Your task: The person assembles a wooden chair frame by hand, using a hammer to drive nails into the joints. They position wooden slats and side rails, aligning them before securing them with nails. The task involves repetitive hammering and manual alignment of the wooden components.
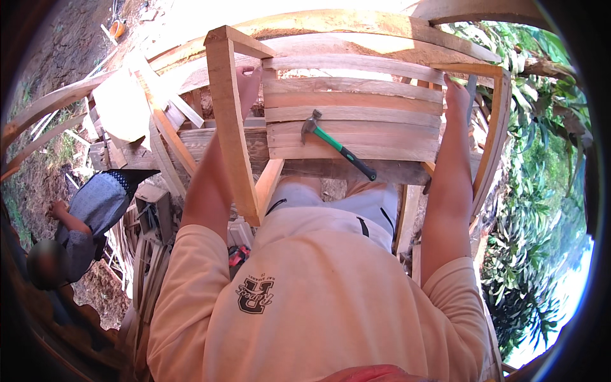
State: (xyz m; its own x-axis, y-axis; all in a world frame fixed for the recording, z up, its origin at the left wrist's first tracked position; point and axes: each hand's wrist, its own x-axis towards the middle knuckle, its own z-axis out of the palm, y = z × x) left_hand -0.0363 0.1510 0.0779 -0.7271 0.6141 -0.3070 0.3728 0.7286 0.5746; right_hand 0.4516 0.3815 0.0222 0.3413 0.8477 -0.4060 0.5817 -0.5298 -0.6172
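Observation:
Pale wooden slats (353, 114) lie side by side across a wooden seat frame (224, 121) in front of me. My left hand (248, 88) reaches past the frame's left post, its fingers closed at the left end of the far top slat (350, 62). At that slat's right end, my right hand (456, 97) has its fingers pressed together on it, beside the right post (498, 127). A claw hammer (337, 145) with a green and black handle rests on the slats between my arms, untouched. The left fingers are partly hidden.
A thick weathered beam (356, 169) runs under the near side of the slats. Long curved timbers (305, 25) span the far side. Loose wood strips (149, 267) are piled at left, where another person (95, 210) is. Leafy plants (528, 210) grow at right.

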